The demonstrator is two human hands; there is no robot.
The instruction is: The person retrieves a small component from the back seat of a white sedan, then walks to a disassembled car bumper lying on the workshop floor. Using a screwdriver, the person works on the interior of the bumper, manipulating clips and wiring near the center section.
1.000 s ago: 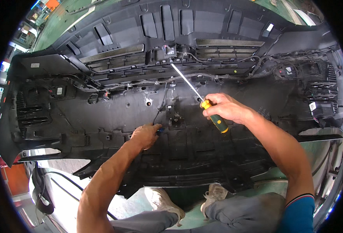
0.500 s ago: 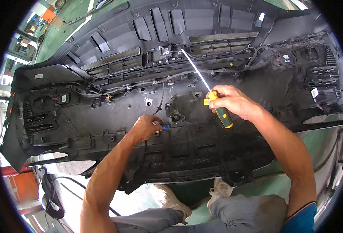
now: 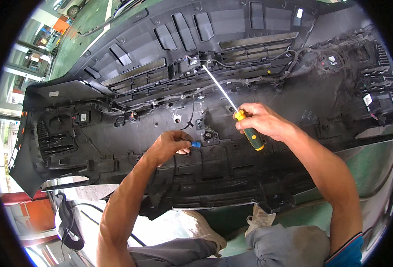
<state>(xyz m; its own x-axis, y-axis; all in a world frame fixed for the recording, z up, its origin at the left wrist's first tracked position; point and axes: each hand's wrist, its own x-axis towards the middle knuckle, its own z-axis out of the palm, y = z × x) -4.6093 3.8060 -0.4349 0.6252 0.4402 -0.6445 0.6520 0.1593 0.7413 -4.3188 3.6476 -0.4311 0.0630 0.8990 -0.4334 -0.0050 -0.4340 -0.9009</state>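
Observation:
A large black car bumper [image 3: 267, 104] lies with its inner side up in front of me. My left hand [image 3: 172, 146] is closed above its middle, pinching a small blue connector-like piece [image 3: 196, 144] between thumb and fingers. Just right of that piece sits a small black bracket [image 3: 210, 135] on the bumper. My right hand [image 3: 261, 121] is wrapped around the yellow and dark-green handle of a screwdriver [image 3: 223, 92]. Its long metal shaft slants up and left, the tip appearing beside a small module [image 3: 194, 62] near the grille. Whether the tip touches anything, I cannot tell.
A wiring harness [image 3: 160, 103] runs across the bumper below the grille slats. A thin black cable with clips [image 3: 189, 122] lies above my left hand. My shoes [image 3: 205, 229] stand at the bumper's near edge. A dark strap-like item [image 3: 67, 222] and cables lie at lower left.
The whole view has shifted a little, so the bumper appears further right and lower. More of the blue piece shows beyond my left fingers. The screwdriver tip appears closer to the small module.

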